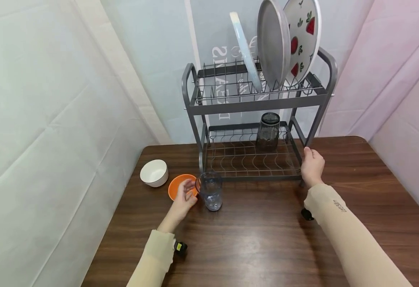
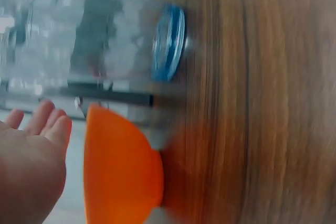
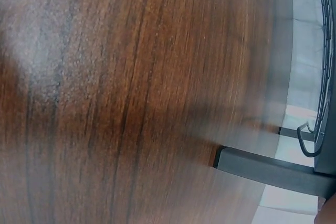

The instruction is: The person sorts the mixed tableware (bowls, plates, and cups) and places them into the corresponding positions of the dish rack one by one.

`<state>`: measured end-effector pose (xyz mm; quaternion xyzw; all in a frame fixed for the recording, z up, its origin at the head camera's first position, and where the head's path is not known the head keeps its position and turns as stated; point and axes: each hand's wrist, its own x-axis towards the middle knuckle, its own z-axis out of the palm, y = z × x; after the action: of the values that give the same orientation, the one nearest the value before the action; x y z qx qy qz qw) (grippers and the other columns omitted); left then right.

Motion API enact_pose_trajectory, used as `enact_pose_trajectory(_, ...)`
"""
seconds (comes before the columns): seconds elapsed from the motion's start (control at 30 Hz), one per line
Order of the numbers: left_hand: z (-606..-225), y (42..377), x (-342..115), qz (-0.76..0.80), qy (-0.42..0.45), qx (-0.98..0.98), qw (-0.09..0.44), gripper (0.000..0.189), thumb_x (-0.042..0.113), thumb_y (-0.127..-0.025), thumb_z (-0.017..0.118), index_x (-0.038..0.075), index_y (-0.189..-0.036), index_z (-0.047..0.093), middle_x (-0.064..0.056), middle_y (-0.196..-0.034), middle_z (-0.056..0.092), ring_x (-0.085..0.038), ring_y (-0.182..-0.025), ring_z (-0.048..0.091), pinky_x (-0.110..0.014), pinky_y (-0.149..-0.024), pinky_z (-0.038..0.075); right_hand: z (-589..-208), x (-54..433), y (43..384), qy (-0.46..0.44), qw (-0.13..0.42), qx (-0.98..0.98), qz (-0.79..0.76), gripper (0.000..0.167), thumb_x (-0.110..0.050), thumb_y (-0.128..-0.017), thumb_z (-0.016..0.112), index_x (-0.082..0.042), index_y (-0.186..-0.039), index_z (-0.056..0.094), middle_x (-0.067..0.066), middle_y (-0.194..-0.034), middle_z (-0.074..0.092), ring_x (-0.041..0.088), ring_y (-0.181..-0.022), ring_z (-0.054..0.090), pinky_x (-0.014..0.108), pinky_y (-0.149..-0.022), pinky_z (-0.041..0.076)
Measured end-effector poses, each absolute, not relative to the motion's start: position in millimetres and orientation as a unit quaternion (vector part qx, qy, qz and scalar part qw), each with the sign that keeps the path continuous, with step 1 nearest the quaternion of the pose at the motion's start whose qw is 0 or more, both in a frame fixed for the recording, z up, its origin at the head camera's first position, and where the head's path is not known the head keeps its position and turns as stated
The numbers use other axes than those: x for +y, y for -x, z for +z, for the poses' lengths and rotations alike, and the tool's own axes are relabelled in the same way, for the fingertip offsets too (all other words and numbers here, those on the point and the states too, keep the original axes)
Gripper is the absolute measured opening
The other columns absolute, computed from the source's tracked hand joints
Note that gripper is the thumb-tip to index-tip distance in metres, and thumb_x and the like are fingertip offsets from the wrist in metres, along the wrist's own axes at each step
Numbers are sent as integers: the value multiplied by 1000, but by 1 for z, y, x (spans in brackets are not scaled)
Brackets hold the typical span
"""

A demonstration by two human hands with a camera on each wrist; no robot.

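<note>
Beside the handle of a clear glass mug (image 1: 211, 193), my left hand (image 1: 184, 195) hovers over an orange bowl (image 1: 173, 186), fingers loosely bent and holding nothing. The left wrist view shows those fingers (image 2: 47, 121) apart from the mug's bluish base (image 2: 170, 43), with the orange bowl (image 2: 121, 169) below. My right hand (image 1: 312, 167) grips the right front post of a dark grey two-tier dish rack (image 1: 257, 105). Only the rack's leg (image 3: 273, 171) and a sliver of that hand show in the right wrist view.
A white bowl (image 1: 154, 173) stands at the table's left edge. On the upper tier lean a light blue plate (image 1: 246, 52), a grey plate (image 1: 274, 48) and a strawberry plate (image 1: 304, 40). An upside-down dark glass (image 1: 268, 133) sits on the lower tier. Cloth walls (image 1: 51, 139) enclose the table.
</note>
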<state>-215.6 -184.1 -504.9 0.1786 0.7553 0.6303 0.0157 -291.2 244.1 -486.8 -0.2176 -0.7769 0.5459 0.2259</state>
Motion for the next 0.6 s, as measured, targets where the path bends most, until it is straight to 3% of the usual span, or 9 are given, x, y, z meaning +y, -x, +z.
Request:
enact_pose_trajectory(0.1,-503,211,-175,615,-187,765,43,103,58,-76,61,-2,-142,8,-28,-144,19,-42,-136,22,-54,-110,19,-487,244,292,217,226,-777,546,44,-44,-96,38,-13,-64,39,-14,-47,33,11,-50,34,27,-52,28)
enact_pose_trajectory(0.17,-497,207,-167,601,-184,775,61,109,58,-73,65,-1,-142,5,-27,-146,14,-42,-137,19,-53,-111,18,-487,245,292,217,224,-779,544,45,-44,-96,37,-13,-64,39,-14,-47,33,11,-50,34,26,-52,29)
enact_pose_trajectory(0.3,-483,200,-154,592,-156,787,80,104,35,-78,73,-2,-142,-1,-27,-146,13,-41,-138,19,-52,-112,16,-487,245,291,217,220,-779,545,45,-44,-96,37,-13,-64,39,-14,-47,33,11,-50,35,27,-52,29)
enact_pose_trajectory(0.4,-485,199,-146,586,-129,797,63,98,16,-78,74,-2,-141,1,-27,-144,18,-42,-135,26,-54,-110,20,-488,245,290,217,220,-778,547,44,-44,-96,37,-13,-65,40,-14,-47,33,11,-50,34,27,-51,29)
enact_pose_trajectory(0.6,-514,208,-138,549,-103,830,5,95,13,-76,75,3,-142,8,-20,-142,25,-34,-132,33,-51,-105,32,-486,244,290,214,225,-783,539,45,-45,-96,37,-12,-65,40,-13,-48,33,12,-51,35,27,-53,29)
